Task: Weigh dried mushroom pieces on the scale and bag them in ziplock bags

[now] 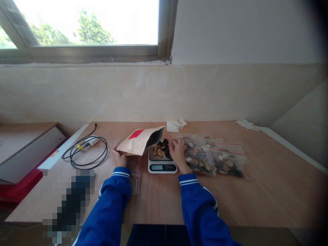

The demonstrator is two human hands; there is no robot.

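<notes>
My left hand (119,158) grips the bottom end of a kraft paper pouch (133,143) with a red label. The pouch lies tilted on its side, and its open, dark-lined mouth faces right toward a white digital scale (162,167). Dried brown and black slices (160,149) lie on the scale's plate. My right hand (177,150) is over the plate's right side, its fingers bent together at the dark pieces. Whether a piece is between those fingertips is hidden. Under the pouch and left wrist lies a clear zip bag (135,176).
Several clear zip bags of dried slices (225,162) lie right of the scale. A coiled black cable (84,150) with a white adapter (92,140) is at the left. White paper (172,126) and crumpled tissue (180,123) lie behind the scale. A pixelated dark object (71,201) is at front left.
</notes>
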